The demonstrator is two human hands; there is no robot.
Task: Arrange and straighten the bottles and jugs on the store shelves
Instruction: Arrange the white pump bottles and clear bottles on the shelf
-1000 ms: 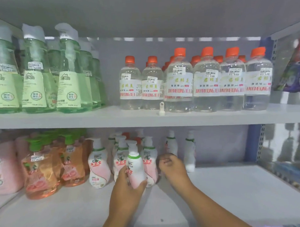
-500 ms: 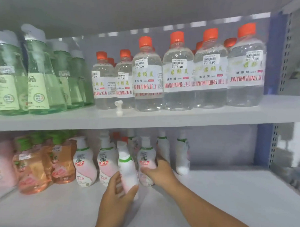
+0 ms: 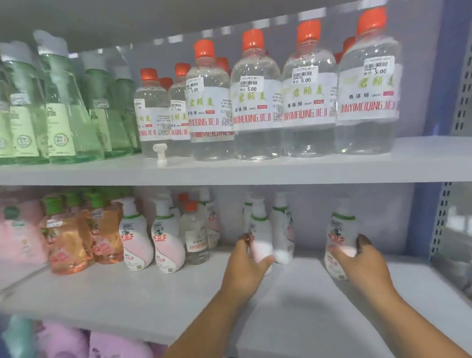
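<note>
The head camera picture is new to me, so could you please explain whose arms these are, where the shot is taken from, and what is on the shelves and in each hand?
No machine here: these are a person's two bare arms, filmed by a wide-angle camera worn on the head, looking forward and down at store shelves.

The upper shelf carries green pump bottles and clear bottles with orange caps; a small white pump part stands loose in front of them. The lower shelf carries orange pump bottles and white-and-pink pump bottles.

The left hand grips one white-and-pink bottle. The right hand grips another, set apart further right.
</note>
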